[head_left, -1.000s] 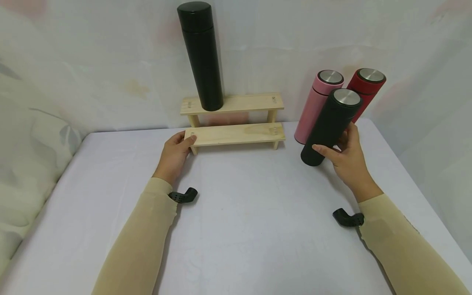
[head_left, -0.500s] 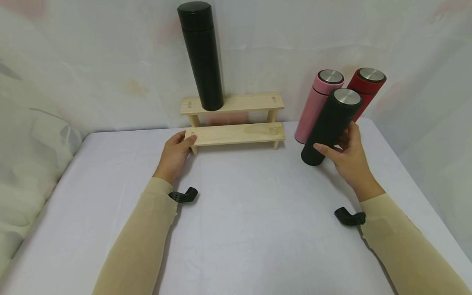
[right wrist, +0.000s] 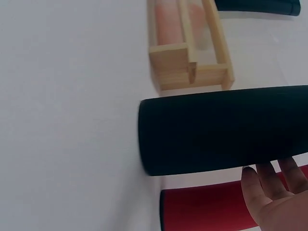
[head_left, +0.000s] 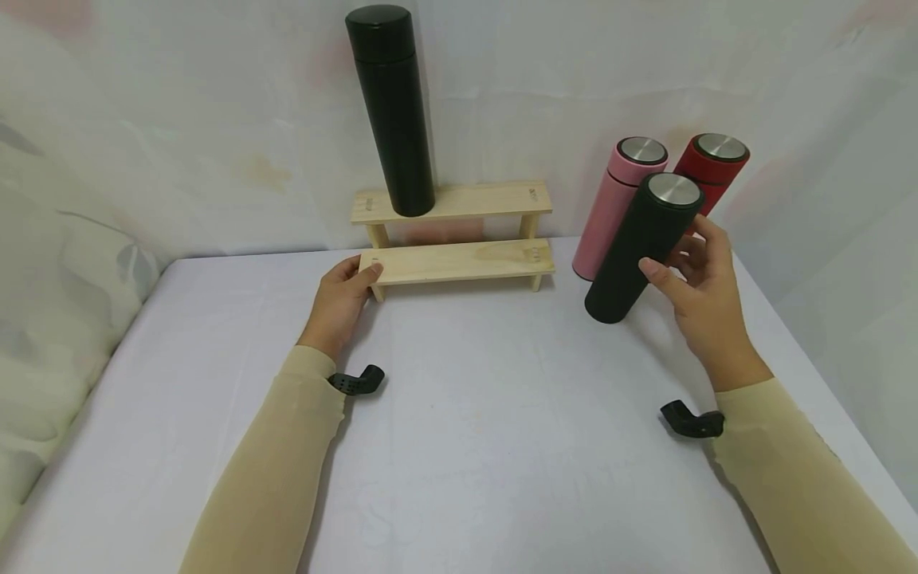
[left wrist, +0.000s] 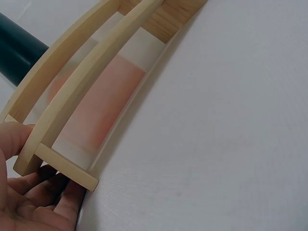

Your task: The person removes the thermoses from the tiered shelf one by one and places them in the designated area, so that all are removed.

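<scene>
My left hand (head_left: 343, 299) grips the left end of the two-tier wooden shelf (head_left: 459, 261), thumb on top of the lower board and fingers curled beneath it, as the left wrist view shows. At the right, a dark green thermos flask (head_left: 638, 251) with a steel-topped lid stands on the table. My right hand (head_left: 706, 299) is at that flask's right side, loosely bent, thumb tip overlapping its edge. In the right wrist view the fingertips (right wrist: 249, 174) reach the flask's side without wrapping round it.
A black thermos flask (head_left: 394, 112) stands on the upper board's left part. Behind the green flask are a pink flask (head_left: 610, 207) and a red flask (head_left: 717, 163), close together. The white-covered table (head_left: 488, 430) meets a pale cloth backdrop (head_left: 215, 119) behind.
My right hand has loosened from the green flask and shifted right and slightly up, its thumb drawn back to the flask's edge. The flask and my left hand stay where they were.
</scene>
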Available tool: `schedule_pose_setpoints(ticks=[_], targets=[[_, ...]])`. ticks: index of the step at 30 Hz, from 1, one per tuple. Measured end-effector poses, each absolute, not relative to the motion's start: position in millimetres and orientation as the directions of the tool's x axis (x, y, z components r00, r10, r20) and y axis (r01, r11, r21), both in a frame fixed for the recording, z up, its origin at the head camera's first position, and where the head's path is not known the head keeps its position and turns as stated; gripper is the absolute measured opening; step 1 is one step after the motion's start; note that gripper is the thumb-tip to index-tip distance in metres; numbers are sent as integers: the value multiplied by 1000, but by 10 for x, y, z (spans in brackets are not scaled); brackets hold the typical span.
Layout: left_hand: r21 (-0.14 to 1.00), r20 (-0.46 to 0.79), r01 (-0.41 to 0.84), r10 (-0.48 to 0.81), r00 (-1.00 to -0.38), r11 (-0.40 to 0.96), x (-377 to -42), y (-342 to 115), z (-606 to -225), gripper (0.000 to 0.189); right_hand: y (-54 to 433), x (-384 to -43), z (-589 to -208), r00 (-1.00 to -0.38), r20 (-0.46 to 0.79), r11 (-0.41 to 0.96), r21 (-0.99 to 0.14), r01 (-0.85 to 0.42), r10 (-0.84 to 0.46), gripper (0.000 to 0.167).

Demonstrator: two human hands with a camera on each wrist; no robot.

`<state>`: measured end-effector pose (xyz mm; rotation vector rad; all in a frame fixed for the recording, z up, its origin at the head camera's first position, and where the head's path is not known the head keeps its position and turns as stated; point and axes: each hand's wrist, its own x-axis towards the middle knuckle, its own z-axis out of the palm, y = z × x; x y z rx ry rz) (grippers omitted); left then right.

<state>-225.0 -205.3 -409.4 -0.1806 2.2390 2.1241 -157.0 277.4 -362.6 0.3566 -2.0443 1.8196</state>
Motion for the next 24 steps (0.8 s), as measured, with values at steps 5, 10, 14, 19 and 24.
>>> schedule_pose_setpoints(ticks=[5,10,14,19,24], targets=[[991,-123,-125,-50,-991,45,-2251,-2056,-4098,70,2783,-1520,-3542,-905,420,-16,-906,-422,68,66],[991,-125,-127,-47,-991,45,-2259,-2059,-4107,70,2779,-1481,-3469,-897,434,-56,-897,-439,80,63],[991,-123,-125,-46,-991,42,-2266,-2061,-4109,69,2779,-1454,-3411,-887,451,-42,-889,-456,98,60],[992,-117,-119,-45,-992,32,-2271,-2056,-4109,69,2784,-1426,-3341,-873,474,-98,-869,-485,116,54],[991,-124,-126,-49,-991,38,-2264,-2057,-4105,69,2781,-1415,-3290,-845,520,-170,-828,-535,125,50]])
